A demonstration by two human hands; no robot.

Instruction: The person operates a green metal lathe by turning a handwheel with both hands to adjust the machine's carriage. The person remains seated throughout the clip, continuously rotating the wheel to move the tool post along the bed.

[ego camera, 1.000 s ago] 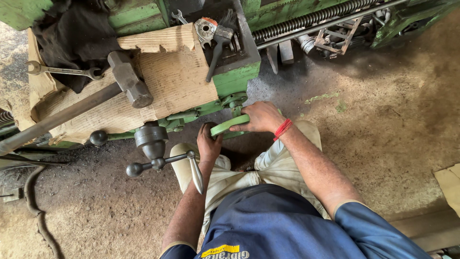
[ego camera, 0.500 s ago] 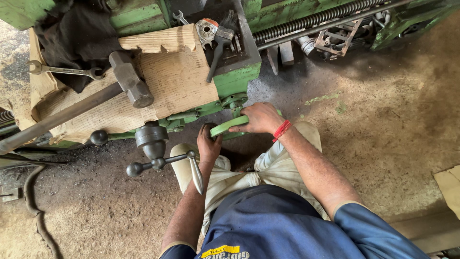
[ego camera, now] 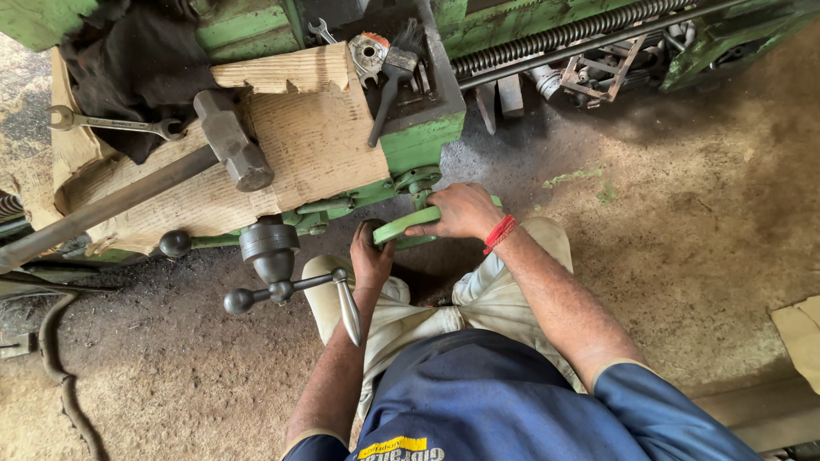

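Note:
I crouch in front of a green machine (ego camera: 423,137). My right hand (ego camera: 461,211), with a red band at the wrist, grips a flat green handle (ego camera: 401,227) that sticks out under the machine's front. My left hand (ego camera: 371,259) is curled around the left end of the same green handle, just below it. A dark handwheel with chrome spokes (ego camera: 282,273) sits to the left of my left hand, one spoke pointing down past my wrist.
A sledgehammer (ego camera: 226,154) lies on cardboard (ego camera: 299,154) on the machine's top, beside a spanner (ego camera: 111,125) and a black cloth (ego camera: 128,68). A brush (ego camera: 389,90) and small parts lie in the tray. A lead screw (ego camera: 564,34) runs right. Dirt floor all around.

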